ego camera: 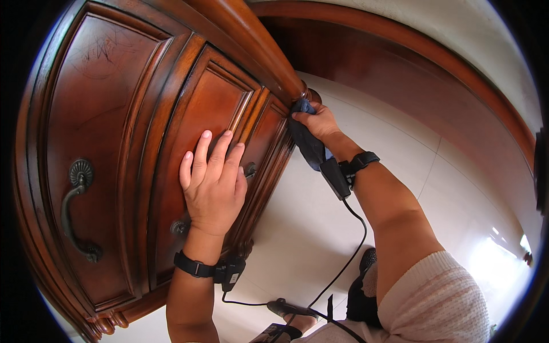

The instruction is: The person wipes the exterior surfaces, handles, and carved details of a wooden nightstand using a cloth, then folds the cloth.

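Observation:
My left hand (216, 184) lies palm down with its fingers apart on a drawer front (214, 103) of a reddish-brown wooden chest of drawers (171, 81). Nothing is held in it. Under its wrist part of a metal drawer pull (179, 227) shows; the rest is hidden. My right hand (319, 122) grips a dark blue cloth (305, 137) at the chest's far corner, by the end of a rounded wooden post (274, 55). The cloth hangs down from the fingers beside the chest's edge. Each wrist wears a black strap with a small cabled device.
A long, dark wooden panel (407, 77) with a lighter rim curves along the right. Pale floor tiles (394, 141) lie between it and the chest. Black cables (339, 274) run from the wrist devices towards my body. A drawer handle (70, 214) juts out at the left.

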Tool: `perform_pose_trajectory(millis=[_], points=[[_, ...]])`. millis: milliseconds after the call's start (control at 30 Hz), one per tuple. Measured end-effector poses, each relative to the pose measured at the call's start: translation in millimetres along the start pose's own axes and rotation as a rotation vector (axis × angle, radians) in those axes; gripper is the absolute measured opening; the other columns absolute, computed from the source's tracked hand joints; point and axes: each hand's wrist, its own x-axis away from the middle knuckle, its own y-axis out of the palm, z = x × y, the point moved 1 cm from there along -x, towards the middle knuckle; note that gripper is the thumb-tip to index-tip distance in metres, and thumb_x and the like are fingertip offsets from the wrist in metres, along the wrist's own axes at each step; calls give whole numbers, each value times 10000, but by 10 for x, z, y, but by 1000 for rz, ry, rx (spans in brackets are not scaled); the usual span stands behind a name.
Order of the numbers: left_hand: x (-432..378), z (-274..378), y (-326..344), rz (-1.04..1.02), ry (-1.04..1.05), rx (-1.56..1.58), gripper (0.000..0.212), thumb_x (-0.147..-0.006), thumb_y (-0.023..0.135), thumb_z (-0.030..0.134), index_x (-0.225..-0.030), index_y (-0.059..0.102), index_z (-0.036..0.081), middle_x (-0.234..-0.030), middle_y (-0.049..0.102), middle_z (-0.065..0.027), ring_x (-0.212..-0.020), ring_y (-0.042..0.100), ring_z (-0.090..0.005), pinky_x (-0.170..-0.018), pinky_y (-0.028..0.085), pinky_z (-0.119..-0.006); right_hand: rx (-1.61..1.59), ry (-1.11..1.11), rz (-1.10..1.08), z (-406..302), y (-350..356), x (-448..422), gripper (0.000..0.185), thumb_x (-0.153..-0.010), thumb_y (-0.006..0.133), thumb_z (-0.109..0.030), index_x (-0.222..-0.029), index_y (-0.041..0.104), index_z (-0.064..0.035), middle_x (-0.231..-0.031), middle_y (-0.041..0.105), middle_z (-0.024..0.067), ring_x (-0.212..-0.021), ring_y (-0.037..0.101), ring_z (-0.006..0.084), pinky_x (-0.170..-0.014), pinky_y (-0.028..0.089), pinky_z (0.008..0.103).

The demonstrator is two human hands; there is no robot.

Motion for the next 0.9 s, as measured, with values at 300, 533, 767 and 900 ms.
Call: perform_pose_trajectory(millis=[300,533,767,900], points=[[4,-12,-8,-111,60,33,360,-707,673,134,-1067,651,138,-1378,485,-56,-1310,398,-267,-1052,232,-483,825,-234,42,-439,58,265,393,-776,618,-272,-1134,616,-109,-1001,677,158,-948,643,318,-823,512,404],[81,-90,117,-80,232,-76,190,-711,644,100,-891,686,144,-1393,481,-71,-1269,450,-221,-1028,307,-392,602,-830,154,-1121,117,658,263,-734,657,-234,-918,551,-78,-870,646,127,-794,621,357,-682,500,451],[148,56,-3,-92,204,-56,157,-696,647,105,-843,681,148,-1389,482,-71,-1248,463,-226,-1027,308,-403,242,-664,196,-842,160,631,377,-739,641,-225,-1106,601,-146,-970,655,155,-868,621,365,-760,502,396],[126,94,-29,-94,206,-71,162,-692,653,111,-847,681,150,-1395,476,-75,-1247,463,-229,-1028,304,-404,243,-202,94,-232,28,221,384,-753,631,-268,-1115,619,-138,-1054,660,172,-1002,623,332,-852,490,395]])
